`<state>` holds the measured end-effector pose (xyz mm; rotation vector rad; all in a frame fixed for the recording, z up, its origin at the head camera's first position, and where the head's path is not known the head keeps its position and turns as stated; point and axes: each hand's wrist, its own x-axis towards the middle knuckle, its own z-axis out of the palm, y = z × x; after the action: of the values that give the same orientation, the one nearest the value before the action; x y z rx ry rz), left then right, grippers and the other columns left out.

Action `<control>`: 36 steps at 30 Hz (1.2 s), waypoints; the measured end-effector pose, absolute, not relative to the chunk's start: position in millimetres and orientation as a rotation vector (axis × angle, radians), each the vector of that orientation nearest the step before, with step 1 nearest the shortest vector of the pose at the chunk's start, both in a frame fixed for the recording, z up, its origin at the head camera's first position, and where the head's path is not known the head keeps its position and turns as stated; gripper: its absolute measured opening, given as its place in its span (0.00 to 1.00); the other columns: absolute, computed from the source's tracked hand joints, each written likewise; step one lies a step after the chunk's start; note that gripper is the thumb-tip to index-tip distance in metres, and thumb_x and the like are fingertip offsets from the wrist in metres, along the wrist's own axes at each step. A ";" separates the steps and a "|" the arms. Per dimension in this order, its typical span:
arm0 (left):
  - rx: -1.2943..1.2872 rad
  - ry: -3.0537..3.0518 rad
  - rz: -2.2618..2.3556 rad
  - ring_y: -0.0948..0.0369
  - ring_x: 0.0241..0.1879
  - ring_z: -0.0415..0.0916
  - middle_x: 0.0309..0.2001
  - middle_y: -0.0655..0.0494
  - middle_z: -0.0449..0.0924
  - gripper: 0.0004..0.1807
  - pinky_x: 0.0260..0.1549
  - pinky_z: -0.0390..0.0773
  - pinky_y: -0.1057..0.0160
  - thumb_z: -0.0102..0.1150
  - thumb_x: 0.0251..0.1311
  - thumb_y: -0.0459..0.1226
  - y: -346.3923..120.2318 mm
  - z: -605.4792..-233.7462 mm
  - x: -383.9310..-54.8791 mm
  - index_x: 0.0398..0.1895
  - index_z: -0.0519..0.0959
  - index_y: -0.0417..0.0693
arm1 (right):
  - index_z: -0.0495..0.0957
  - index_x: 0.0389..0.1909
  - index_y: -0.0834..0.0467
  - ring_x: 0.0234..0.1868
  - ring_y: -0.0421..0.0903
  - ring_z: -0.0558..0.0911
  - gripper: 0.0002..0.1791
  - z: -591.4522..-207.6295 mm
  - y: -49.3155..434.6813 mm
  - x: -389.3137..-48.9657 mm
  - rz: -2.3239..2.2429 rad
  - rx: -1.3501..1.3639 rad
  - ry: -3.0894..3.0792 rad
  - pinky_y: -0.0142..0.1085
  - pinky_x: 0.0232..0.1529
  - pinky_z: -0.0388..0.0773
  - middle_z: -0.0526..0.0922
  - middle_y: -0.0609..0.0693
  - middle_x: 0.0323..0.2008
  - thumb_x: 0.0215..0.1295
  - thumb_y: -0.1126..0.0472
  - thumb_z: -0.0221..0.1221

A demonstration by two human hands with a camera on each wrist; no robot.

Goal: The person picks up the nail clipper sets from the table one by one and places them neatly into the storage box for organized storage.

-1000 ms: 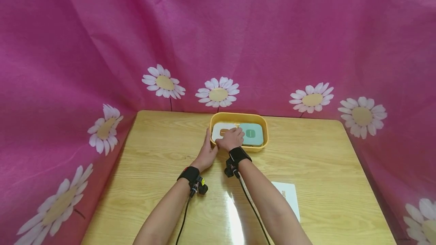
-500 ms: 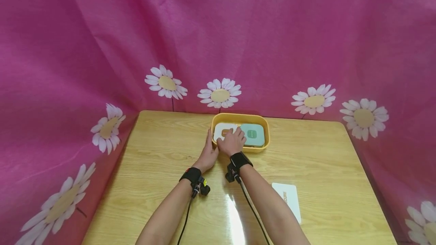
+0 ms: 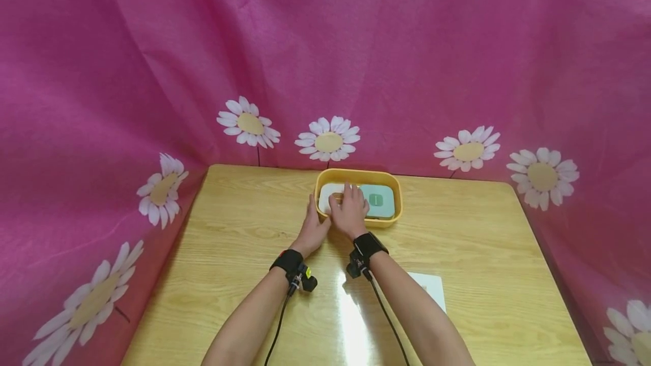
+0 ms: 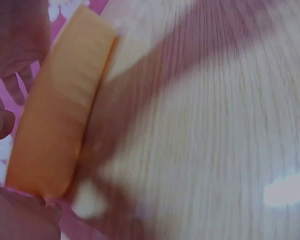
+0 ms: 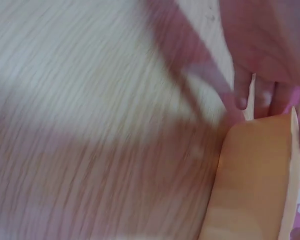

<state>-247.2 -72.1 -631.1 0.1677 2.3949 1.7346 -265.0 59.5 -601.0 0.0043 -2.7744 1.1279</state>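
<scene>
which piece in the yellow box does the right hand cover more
The white piece on the left: the right hand hides much of it, leaving the green piece mostly visible.

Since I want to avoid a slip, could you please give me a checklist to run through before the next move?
1. Yellow, rounded rectangular box resting on the wood-grain table: ok.
2. Left hand touching the box's left end: ok.
3. White rounded-square piece inside the box fully visible: not ok, right hand covers part.
4. Right hand's grip on the white piece: cannot tell, contact hidden.
5. Mint-green rounded-square piece inside the box: ok.
6. White rectangular card apart from the box: ok.
</scene>
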 end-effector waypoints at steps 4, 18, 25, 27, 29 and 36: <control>0.144 2.466 1.678 0.48 0.84 0.31 0.85 0.39 0.29 0.52 0.80 0.45 0.44 0.56 0.73 0.38 -63.4 -621.2 -243.1 0.85 0.30 0.39 | 0.56 0.80 0.69 0.78 0.70 0.56 0.40 -596.9 68.9 -258.8 1.158 0.038 -2.731 0.72 0.73 0.47 0.59 0.73 0.77 0.76 0.49 0.51; 0.284 2.615 1.563 0.46 0.84 0.30 0.85 0.50 0.17 0.66 0.77 0.52 0.39 0.67 0.64 0.57 -46.0 -594.2 -217.6 0.86 0.26 0.54 | 0.52 0.81 0.69 0.80 0.71 0.50 0.42 -594.7 119.4 -209.2 1.146 0.204 -2.684 0.71 0.73 0.42 0.51 0.74 0.79 0.78 0.49 0.53; 0.556 2.670 1.424 0.47 0.84 0.27 0.85 0.52 0.19 0.66 0.78 0.47 0.38 0.69 0.64 0.53 -34.7 -591.7 -200.9 0.86 0.28 0.50 | 0.52 0.81 0.70 0.79 0.73 0.48 0.42 -597.9 153.8 -178.2 1.188 0.147 -2.659 0.72 0.73 0.40 0.48 0.75 0.79 0.79 0.50 0.54; 0.644 2.685 1.379 0.46 0.84 0.29 0.86 0.49 0.22 0.66 0.78 0.46 0.38 0.69 0.64 0.53 -30.6 -591.2 -195.1 0.86 0.29 0.46 | 0.51 0.81 0.70 0.79 0.74 0.47 0.42 -599.7 165.4 -168.2 1.197 0.116 -2.665 0.72 0.73 0.39 0.47 0.75 0.79 0.78 0.50 0.54; 0.729 2.685 1.337 0.47 0.84 0.30 0.86 0.48 0.24 0.66 0.79 0.46 0.39 0.69 0.64 0.53 -24.9 -590.8 -189.5 0.85 0.28 0.45 | 0.51 0.81 0.70 0.79 0.74 0.46 0.43 -601.4 178.9 -157.4 1.194 0.077 -2.681 0.71 0.73 0.39 0.47 0.74 0.80 0.79 0.49 0.54; 0.952 2.644 1.180 0.55 0.84 0.30 0.86 0.52 0.24 0.68 0.80 0.47 0.46 0.70 0.62 0.56 -11.5 -591.5 -172.9 0.85 0.28 0.46 | 0.49 0.81 0.71 0.79 0.76 0.44 0.43 -610.6 214.6 -120.5 1.181 0.009 -2.709 0.73 0.71 0.37 0.44 0.77 0.79 0.78 0.51 0.55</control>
<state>-172.9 -11.5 -591.5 0.9523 2.6437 1.1798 -120.5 214.6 -610.6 0.0089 -2.7090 1.1813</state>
